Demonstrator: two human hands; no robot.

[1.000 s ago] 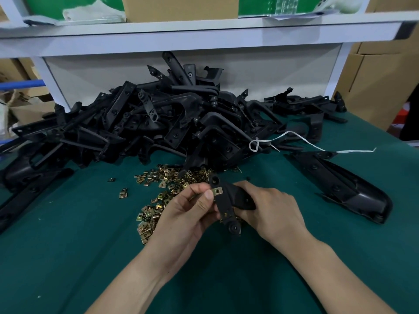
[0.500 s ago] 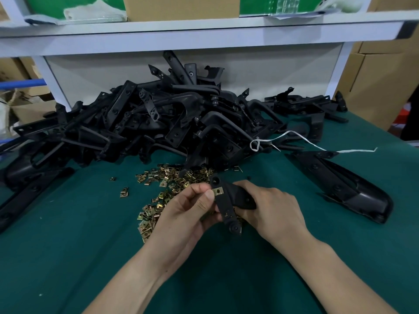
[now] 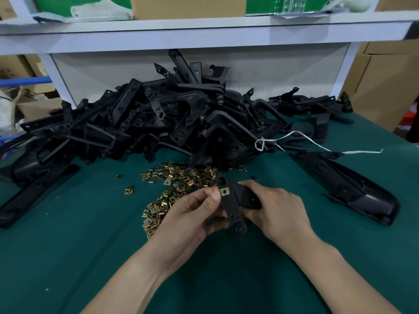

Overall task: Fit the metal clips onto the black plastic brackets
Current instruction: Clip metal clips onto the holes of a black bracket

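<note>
right hand is wrapped round the black bracket over the middle of the worktop. left hand pinches a brass clip sitting on the bracket's edge, loose clips just behind

No readable text anywhere: boxes, shelf, brackets and clips all show no legible markings.

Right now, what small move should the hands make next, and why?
Probably the left hand should press the metal clip fully onto the black bracket. The clip sits at the bracket's edge, pinched by that hand, while the right hand grips the bracket steady.
</note>
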